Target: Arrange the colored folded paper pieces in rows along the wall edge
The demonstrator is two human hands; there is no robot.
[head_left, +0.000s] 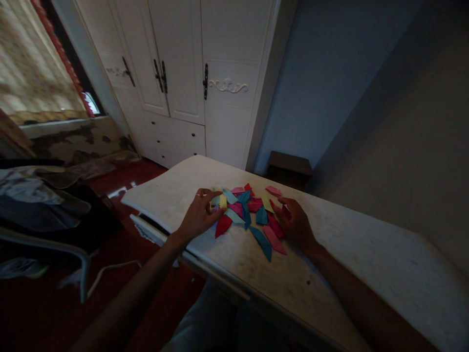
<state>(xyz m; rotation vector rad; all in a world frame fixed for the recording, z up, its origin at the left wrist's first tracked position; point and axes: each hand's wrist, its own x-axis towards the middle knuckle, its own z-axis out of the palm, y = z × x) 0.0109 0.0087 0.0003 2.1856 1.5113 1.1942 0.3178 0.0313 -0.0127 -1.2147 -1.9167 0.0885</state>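
Folded paper pieces in several colours lie in a loose pile on the white tabletop (227,176). My left hand (200,212), with a ring on one finger, is at the pile's left side, thumb and forefinger closed on a pale yellow folded paper piece (223,201). At the right side, my right hand (296,224) has its fingers curled round a red folded paper piece (272,204), partly hidden by the fingers. Between the hands are a teal piece (261,243), a magenta piece (255,205) and a light blue piece (234,217). Near my left hand lies another red piece (223,227).
A drawer (152,230) juts out slightly under the table's left end. Beyond the table stands a white wardrobe (234,117), with a small dark brown cabinet (289,164) beside it. On the left are a metal-framed chair (82,254) with clothes on it and a curtain (36,63).
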